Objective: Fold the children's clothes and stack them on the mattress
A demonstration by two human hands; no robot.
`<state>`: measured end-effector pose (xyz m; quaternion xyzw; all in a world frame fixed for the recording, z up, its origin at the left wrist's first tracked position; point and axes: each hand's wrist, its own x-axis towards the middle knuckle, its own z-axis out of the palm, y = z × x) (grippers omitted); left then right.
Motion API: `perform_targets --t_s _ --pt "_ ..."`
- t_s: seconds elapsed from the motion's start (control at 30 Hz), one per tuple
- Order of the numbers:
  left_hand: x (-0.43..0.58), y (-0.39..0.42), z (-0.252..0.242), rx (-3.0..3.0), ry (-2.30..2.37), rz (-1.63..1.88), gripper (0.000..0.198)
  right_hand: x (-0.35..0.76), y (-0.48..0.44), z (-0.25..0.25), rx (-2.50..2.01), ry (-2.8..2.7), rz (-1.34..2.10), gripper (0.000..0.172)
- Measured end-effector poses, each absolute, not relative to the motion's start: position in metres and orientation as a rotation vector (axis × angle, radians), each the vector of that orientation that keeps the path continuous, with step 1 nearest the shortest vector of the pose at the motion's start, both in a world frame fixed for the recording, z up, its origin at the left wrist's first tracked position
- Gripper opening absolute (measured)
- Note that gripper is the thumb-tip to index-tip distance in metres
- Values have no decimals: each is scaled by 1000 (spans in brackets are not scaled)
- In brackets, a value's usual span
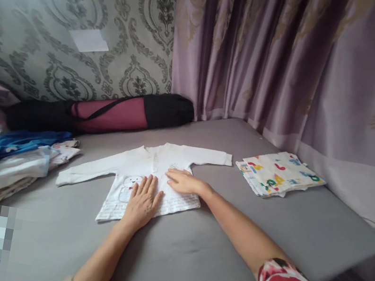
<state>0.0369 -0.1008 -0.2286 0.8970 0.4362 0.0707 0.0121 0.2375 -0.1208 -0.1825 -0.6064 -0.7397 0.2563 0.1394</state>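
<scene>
A small white long-sleeved baby shirt (132, 169) lies spread flat on the grey bed (188, 265), sleeves stretched out to both sides, a little bear print on its front. My left hand (143, 200) rests flat on the shirt's lower middle, fingers stretched out and pointing away from me. My right hand (184, 181) lies flat on the shirt's right side, fingers pointing left, palm down. Neither hand holds anything.
A folded white cloth with coloured letters (279, 173) sits to the right of the shirt. A heap of blue and white clothes (1, 157) lies at the left. A rolled maroon and black bag (106, 112) leans along the wall. Purple curtains (295, 58) hang behind the bed.
</scene>
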Motion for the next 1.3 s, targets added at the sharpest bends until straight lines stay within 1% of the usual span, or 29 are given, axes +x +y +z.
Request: perform_targets --t_s 0.1,0.17,0.23,0.3,0.4,0.47,0.53,0.6,0.7,0.77,0.87,0.9,0.97,1.07,1.13,1.23,1.3 --pt "39 -101 -226 2788 1375 167 61 273 -110 -175 -1659 -1957 836 43" --pt "40 -102 -223 2775 1378 95 62 303 -107 -170 -1696 -1785 827 40" --pt "41 -103 -220 2771 1380 24 63 335 -107 -164 -1898 -1589 719 40" --pt "42 -104 -217 2780 1386 -37 64 363 -109 -161 -2251 -1325 459 36" --pt "42 -100 -210 2821 1363 -70 63 392 -116 -162 -2495 -1077 315 40" --pt "45 -92 -203 2873 1317 1 55 402 -119 -167 -2575 -982 318 42" --pt "51 -79 -197 2903 1242 159 42 407 -119 -171 -2625 -910 330 42" --pt "62 -62 -196 2872 1109 335 33 412 -116 -174 -2634 -864 351 40" --pt "83 -33 -205 2765 870 532 29 421 -109 -172 -2592 -816 399 31" --pt "99 -15 -215 2710 799 628 30 426 -106 -170 -2531 -794 423 23" --pt "125 10 -225 2656 700 656 32 428 -101 -166 -2393 -786 431 10" --pt "134 16 -227 2641 666 641 34 427 -100 -165 -2339 -785 423 10" --pt "149 26 -228 2608 620 593 39 424 -96 -163 -2225 -784 389 16" --pt "167 33 -229 2559 650 506 48 417 -89 -162 -1920 -684 404 19" --pt "174 32 -231 2550 723 445 53 415 -86 -163 -1725 -594 447 15" --pt "179 25 -233 2583 851 313 57 416 -84 -165 -1636 -523 487 3" --pt "179 22 -229 2617 898 199 62 418 -85 -164 -1586 -486 518 7"
